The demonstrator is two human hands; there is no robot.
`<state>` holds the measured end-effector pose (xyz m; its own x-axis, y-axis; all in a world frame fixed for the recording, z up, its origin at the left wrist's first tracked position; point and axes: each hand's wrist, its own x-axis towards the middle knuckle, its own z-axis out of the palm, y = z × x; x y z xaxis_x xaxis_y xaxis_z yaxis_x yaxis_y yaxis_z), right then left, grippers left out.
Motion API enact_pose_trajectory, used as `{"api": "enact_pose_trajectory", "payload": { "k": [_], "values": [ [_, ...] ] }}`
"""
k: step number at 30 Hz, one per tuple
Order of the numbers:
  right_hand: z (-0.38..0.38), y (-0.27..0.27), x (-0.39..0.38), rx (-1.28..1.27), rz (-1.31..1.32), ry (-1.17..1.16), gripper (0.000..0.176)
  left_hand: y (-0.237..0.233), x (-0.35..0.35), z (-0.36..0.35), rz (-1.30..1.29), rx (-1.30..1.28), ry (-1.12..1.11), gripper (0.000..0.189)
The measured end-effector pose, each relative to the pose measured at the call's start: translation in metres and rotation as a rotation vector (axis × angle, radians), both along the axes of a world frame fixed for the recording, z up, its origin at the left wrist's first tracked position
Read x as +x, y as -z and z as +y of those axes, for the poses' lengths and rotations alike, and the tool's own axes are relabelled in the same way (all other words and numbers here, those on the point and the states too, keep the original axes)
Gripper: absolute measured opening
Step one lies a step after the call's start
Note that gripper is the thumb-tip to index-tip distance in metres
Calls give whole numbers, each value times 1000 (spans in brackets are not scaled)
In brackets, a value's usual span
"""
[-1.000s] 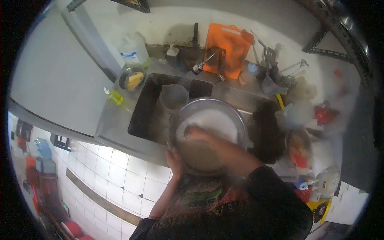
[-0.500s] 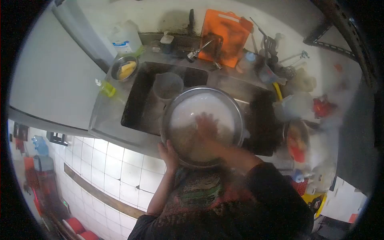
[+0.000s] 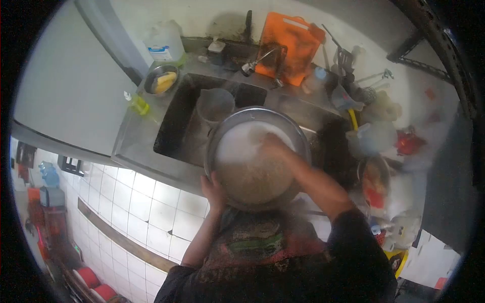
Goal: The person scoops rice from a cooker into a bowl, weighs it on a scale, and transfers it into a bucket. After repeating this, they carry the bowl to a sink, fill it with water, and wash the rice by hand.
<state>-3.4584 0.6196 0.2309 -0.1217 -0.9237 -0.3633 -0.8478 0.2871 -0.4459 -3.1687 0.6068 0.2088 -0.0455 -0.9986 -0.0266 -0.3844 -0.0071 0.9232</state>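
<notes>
A large round metal bowl [image 3: 215, 132] sits at the sink's front edge, tilted slightly in my view. Inside it are whitish, cloudy contents [image 3: 235, 144], paler at the far side and grey-beige nearer me; they look like rice in water, though the grains are not sharp. My left hand [image 3: 214, 193] grips the bowl's near left side, its fingers against the outer wall. Reaching into the bowl from the right, my right hand [image 3: 270, 144] is over the far part of the contents. Its fingers are smeared by motion and partly hidden.
Beyond the bowl, a translucent pitcher [image 3: 214, 105] stands in the sink [image 3: 174, 136]. Behind are the faucet [image 3: 248, 68] and an orange cutting board [image 3: 288, 48]. At left are a small metal bowl [image 3: 151, 83] and a yellow-green bottle [image 3: 139, 105]. Utensils crowd the right side.
My right hand has moved from the bowl's middle to its far side, and its spread fingers have drawn together or blurred. My left hand stays on the bowl's side.
</notes>
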Motion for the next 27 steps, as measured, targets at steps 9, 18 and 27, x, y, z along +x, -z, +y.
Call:
{"api": "enact_pose_trajectory", "payload": {
  "k": [9, 18, 27],
  "values": [
    [69, 96, 16, -156, -998, 678, 44, 12, 0, -1, 68, 27, -21, 26],
    [44, -79, 58, 37, -976, 892, 43, -11, 0, 3, 234, 98, -1, 34],
    [90, 67, 14, 422, -946, 907, 46, -27, -6, 4, 143, 146, -44, 30]
  ]
}}
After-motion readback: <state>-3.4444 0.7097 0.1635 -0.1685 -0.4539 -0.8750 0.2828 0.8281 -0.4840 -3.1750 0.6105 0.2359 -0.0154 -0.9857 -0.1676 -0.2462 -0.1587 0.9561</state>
